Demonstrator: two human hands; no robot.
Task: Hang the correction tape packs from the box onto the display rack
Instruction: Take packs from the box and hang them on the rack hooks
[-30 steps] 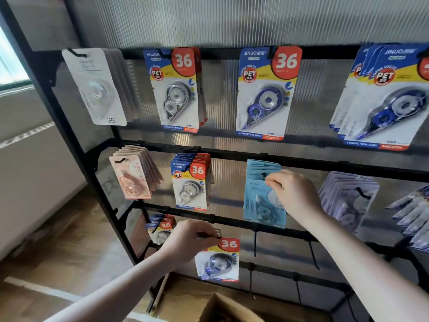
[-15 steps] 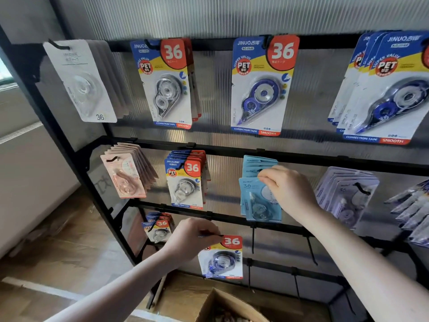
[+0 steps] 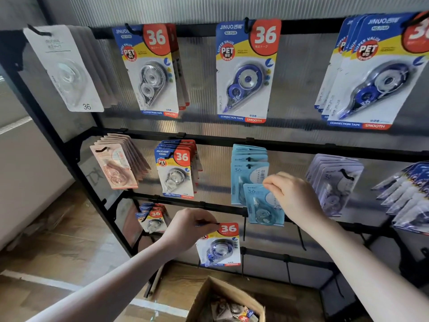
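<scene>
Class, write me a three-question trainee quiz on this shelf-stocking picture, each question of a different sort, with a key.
1. True or false: the left hand holds a pack with a red "36" badge.
2. Multiple choice: the pack pinched by the right hand is (A) pink, (B) light blue, (C) white.
3. Fill in: the open cardboard box stands on the ____ below the display rack.

Key
1. True: its fingers grip the top edge of that pack.
2. B: the light blue pack sits just in front of the hanging light blue stack.
3. Floor.
</scene>
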